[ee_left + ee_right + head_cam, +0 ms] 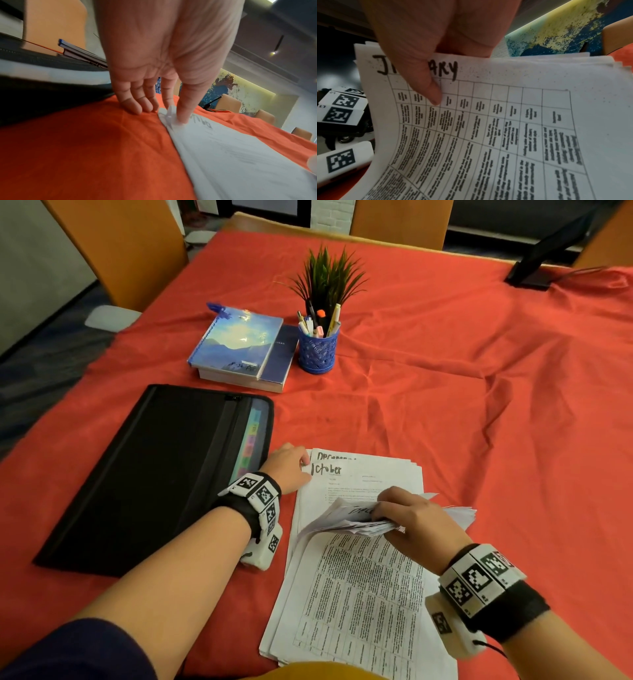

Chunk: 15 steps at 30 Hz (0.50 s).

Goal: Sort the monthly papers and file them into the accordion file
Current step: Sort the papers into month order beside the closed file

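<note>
Red table [445, 392]: two hands [407, 522], two books [239, 347].

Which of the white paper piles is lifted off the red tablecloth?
The bundle of white printed sheets gripped by the right hand. The flat white pile headed October lies on the cloth, touched by the left hand.
</note>
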Available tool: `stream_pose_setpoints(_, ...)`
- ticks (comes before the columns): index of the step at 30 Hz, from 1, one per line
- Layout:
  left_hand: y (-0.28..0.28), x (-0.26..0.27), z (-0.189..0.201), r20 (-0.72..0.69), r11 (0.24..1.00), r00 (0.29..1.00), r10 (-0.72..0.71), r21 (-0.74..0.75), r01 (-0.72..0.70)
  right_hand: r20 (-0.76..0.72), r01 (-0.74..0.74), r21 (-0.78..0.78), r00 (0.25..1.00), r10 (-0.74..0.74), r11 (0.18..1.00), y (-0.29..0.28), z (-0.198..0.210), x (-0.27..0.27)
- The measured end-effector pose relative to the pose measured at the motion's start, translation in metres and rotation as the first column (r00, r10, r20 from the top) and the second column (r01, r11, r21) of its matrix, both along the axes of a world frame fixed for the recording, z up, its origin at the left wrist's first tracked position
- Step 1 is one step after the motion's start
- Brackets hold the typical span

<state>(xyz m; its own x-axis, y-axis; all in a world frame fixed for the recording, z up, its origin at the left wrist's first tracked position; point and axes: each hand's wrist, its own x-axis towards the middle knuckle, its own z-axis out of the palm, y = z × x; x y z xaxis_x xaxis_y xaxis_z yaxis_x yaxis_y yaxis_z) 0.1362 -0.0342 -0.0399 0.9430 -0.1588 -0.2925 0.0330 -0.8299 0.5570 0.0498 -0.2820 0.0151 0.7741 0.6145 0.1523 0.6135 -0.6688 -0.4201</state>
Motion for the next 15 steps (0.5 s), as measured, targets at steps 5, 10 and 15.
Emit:
stream_pose_setpoints(5,0.002,-0.007,0.014,0.020,0.966,1.000,0.021,-0.260,-0.015,-0.003,0.005,0.005,1.000,-0.005,1.000,-0.001,0.000,0.000)
stream_pose_setpoints(10,0.003,-0.035,0.040,-0.219,0.725,0.962,-0.161,-0.688,-0.035,-0.010,0.032,-0.014,0.999,-0.032,0.999,0.000,-0.002,0.003)
stream_pose_setpoints(15,0.010,-0.041,0.042,-0.331,0.697,0.892,-0.309,-0.717,-0.024,0.165,-0.021,-0.072,0.986,0.032,0.997,0.003,-0.004,0.007)
